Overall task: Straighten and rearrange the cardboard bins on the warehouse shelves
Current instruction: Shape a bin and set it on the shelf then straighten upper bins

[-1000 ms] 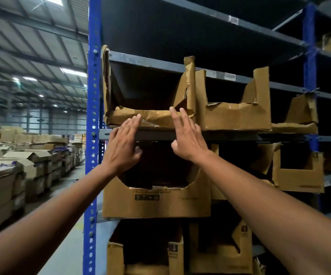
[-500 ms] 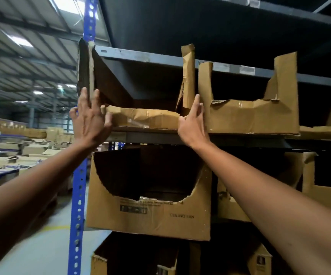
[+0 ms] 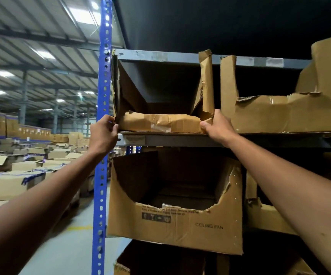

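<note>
**Ann:** Cardboard, soft and torn, and that is the worry. Both hands are on the top bin (image 3: 161, 122), which sits on the grey shelf (image 3: 172, 140) just right of the blue upright (image 3: 103, 124). The left hand (image 3: 103, 135) pinches the bin's lower left corner, fingers curled round the crumpled wall edge. The right hand (image 3: 217, 127) grips the lower right corner, thumb on the front lip.

**Raj:** So what could go wrong?

**Ann:** I'd judge 3 things. The front lip is creased and taped, so a hard pull could rip it off. The right wall is already split and leaning, and a twist might fold it flat. And the left wall is pressed against the blue upright, so any slide toward that post could snag and buckle it.

**Raj:** Neighbours?

**Ann:** The second bin (image 3: 285, 114), further right of the upright, stands just beside the right hand. A sideways shove could knock it askew. Below the shelf, still right of the upright, the ceiling fan box (image 3: 176, 225) juts out past the shelf front.

**Raj:** Which way does the top bin point?

**Ann:** Its cut-out mouth faces the person, out to the aisle. Its long axis appears to run back into the rack, away from the upright's front face, though the rear end is lost in the dark.
</note>
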